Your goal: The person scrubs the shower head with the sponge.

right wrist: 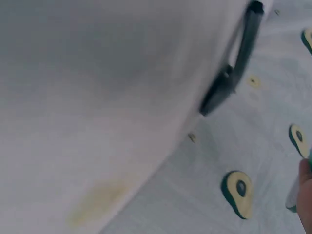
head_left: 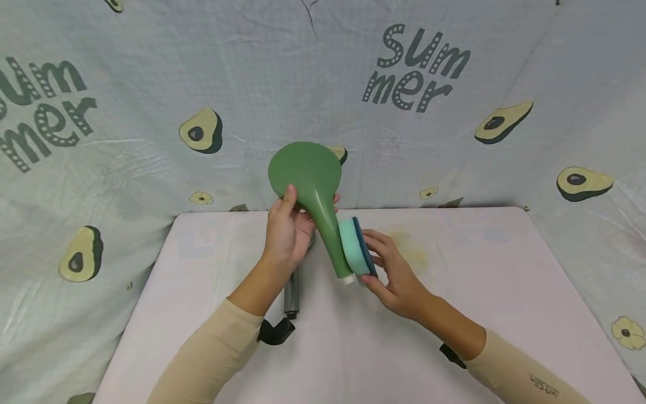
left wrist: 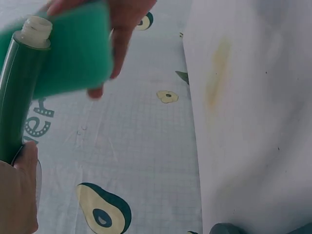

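Observation:
A green shower head [head_left: 307,174] is held up over the table in my left hand [head_left: 290,235], thumb on its smooth face and fingers behind. Its handle slants down to the right and ends in a white threaded tip [left wrist: 36,30]. My right hand [head_left: 396,275] grips a teal sponge [head_left: 353,247] by its dark blue scouring side, and the soft side lies against the lower handle. In the left wrist view the sponge is blurred beside the handle. At the right edge of the right wrist view, only a bit of a hand [right wrist: 306,200] shows.
A grey object with a long handle [head_left: 291,294] lies on the pale table [head_left: 227,336], partly hidden behind my left arm. Yellowish stains [head_left: 409,249] mark the cloth right of centre. An avocado-printed sheet [head_left: 282,84] hangs behind the table.

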Demonstrator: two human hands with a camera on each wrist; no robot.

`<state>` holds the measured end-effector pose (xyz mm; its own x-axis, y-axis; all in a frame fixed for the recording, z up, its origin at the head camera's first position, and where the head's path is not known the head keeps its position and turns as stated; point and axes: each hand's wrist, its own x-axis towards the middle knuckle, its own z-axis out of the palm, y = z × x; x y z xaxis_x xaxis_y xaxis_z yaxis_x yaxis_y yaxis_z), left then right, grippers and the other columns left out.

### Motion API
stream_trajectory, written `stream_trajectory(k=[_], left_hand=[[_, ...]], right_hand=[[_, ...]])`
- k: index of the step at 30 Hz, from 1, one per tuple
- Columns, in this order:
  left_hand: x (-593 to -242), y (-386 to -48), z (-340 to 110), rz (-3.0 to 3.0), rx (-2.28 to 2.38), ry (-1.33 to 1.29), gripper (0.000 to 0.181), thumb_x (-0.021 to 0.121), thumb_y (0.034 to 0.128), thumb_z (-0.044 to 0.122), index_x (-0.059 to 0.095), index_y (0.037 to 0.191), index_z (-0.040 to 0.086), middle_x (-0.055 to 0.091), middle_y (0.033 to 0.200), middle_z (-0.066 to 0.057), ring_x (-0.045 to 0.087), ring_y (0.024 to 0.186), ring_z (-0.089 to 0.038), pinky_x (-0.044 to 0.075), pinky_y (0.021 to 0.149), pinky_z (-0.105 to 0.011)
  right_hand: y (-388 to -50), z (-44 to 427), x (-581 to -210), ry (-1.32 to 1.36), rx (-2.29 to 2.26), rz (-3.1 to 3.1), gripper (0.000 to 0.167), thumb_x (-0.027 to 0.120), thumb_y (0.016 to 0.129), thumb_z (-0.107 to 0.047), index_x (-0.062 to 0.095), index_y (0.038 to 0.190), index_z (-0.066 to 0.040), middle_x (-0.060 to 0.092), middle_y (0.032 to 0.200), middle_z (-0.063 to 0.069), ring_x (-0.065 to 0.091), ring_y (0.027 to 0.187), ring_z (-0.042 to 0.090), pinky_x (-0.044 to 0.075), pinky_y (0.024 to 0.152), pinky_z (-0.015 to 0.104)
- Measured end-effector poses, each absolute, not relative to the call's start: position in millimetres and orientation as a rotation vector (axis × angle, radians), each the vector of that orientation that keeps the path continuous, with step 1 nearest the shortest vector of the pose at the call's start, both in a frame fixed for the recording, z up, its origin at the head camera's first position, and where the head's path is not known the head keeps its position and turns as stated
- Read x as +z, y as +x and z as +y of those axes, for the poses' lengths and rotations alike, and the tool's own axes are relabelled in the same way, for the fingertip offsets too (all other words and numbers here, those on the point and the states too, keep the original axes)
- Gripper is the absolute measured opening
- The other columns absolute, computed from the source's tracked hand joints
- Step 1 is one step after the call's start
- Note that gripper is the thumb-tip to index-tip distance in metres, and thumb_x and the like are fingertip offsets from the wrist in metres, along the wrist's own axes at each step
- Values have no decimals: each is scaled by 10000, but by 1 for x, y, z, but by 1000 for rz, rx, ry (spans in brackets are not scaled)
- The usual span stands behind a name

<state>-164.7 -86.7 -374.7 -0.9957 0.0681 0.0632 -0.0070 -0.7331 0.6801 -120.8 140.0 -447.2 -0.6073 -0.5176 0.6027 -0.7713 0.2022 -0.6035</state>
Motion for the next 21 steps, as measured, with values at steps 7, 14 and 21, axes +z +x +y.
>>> stream_trajectory(k=[7, 14, 21], left_hand=[[-375, -165, -89, 1191, 2881, 174, 517, 384, 1128, 330, 362, 1555, 39, 522, 1483, -237, 759, 1043, -298, 617, 924, -389], [-377, -165, -87, 1296, 2871, 131, 472, 377, 1134, 284, 391, 1531, 29, 556, 1400, -188, 758, 1005, -261, 630, 860, -337], [-379, -160, -81, 1380, 2764, 64, 453, 377, 1138, 266, 410, 1512, 13, 558, 1308, -114, 703, 995, -169, 612, 853, -286]], right_hand=[[-113, 157, -454, 1359, 972, -2046, 416, 517, 1079, -288, 473, 1424, -58, 378, 1510, 281, 426, 1421, 312, 386, 1177, 225], [-132, 149, -412, 1328, 604, -2159, 373, 495, 1099, -299, 564, 1456, -212, 453, 1506, 237, 465, 1375, 375, 465, 1115, 450], [-161, 131, -384, 1179, 654, -2298, 611, 739, 953, -97, 512, 1502, -239, 392, 1577, 200, 422, 1424, 410, 441, 1123, 567]])
